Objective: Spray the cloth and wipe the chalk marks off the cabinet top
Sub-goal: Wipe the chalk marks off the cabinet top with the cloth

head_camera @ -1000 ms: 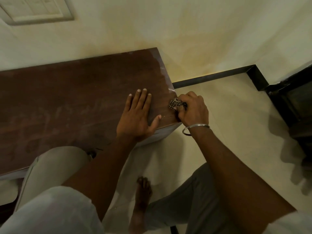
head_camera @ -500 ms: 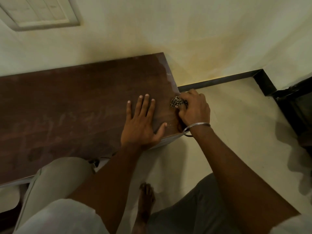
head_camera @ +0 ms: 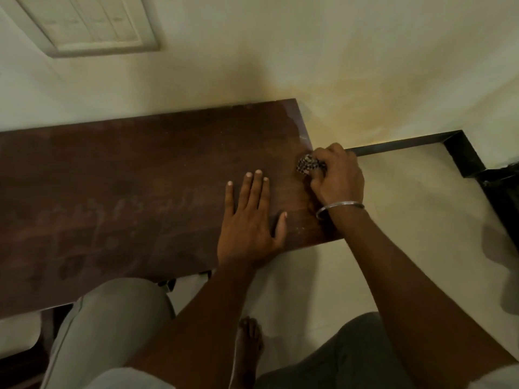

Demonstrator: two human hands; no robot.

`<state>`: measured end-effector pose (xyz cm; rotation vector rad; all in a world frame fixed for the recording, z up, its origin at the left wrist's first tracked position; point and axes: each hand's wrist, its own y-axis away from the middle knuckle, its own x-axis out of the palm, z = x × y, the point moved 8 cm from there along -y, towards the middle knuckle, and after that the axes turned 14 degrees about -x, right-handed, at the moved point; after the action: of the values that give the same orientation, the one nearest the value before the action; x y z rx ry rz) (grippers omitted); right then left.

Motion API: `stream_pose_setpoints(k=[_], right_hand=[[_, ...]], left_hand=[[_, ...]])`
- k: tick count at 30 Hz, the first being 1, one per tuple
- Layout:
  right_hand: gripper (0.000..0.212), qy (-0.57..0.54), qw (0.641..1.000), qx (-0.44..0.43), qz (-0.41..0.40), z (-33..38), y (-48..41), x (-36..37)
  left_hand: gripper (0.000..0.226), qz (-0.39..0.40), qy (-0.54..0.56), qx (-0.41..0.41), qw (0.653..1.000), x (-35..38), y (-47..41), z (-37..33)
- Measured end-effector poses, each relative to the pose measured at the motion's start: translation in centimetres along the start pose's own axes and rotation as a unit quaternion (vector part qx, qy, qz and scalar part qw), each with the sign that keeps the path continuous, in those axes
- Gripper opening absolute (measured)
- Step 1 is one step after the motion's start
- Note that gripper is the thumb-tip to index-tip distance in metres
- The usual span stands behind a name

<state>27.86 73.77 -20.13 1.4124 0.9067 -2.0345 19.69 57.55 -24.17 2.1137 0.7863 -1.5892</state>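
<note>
**Hands, cloth and cabinet top: wiping at the right end**

Right hand [head_camera: 338, 178]: fingers curled closed around a bunched checked cloth [head_camera: 309, 165], dark and pale in pattern. The cloth sticks out from the thumb side of the fist and is pressed against the wood close to the right edge of the cabinet top [head_camera: 140, 175], roughly midway along that edge. A plain metal bangle [head_camera: 339, 208] circles the wrist.

Left hand [head_camera: 250, 220]: open and flat, palm down on the wood, fingers together and pointing toward the wall, thumb spread to the right. It lies just beside the right hand, near the front right corner, and holds nothing.

Cabinet top: a dark brown wooden slab running from the left border to its right end, its back edge against the wall [head_camera: 309, 51]. Faint pale smears, hazy and streaked, cross the middle and left parts of the surface [head_camera: 126, 209]; a small whitish patch shows at the right edge beyond the cloth [head_camera: 304, 137].

Surroundings: pale wall with a yellowish stain above the cabinet's right end; a white switch panel [head_camera: 90, 21] at upper left; pale floor [head_camera: 407, 234] with a dark skirting strip [head_camera: 393, 143] along the wall base. Below, both forearms, grey trousers [head_camera: 106, 327] over the knees and a bare foot [head_camera: 248, 341] on the floor.
</note>
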Motion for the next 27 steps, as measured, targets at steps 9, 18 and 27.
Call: stream_pose_setpoints(k=[9,18,27], right_hand=[[0.028,0.0,1.0,0.021,-0.015,-0.5,-7.6,1.3],[0.025,0.011,0.999,0.027,-0.029,-0.9,-5.7,1.1],[0.032,-0.044,0.998,0.028,-0.025,-1.1,-14.1,2.9]], left_hand=[[0.075,0.027,0.011,-0.003,1.0,0.4,-0.1,-0.1],[0.076,0.048,0.021,-0.007,0.999,0.6,-0.1,-0.2],[0.075,0.062,0.027,-0.011,0.998,0.8,-0.1,-0.2]])
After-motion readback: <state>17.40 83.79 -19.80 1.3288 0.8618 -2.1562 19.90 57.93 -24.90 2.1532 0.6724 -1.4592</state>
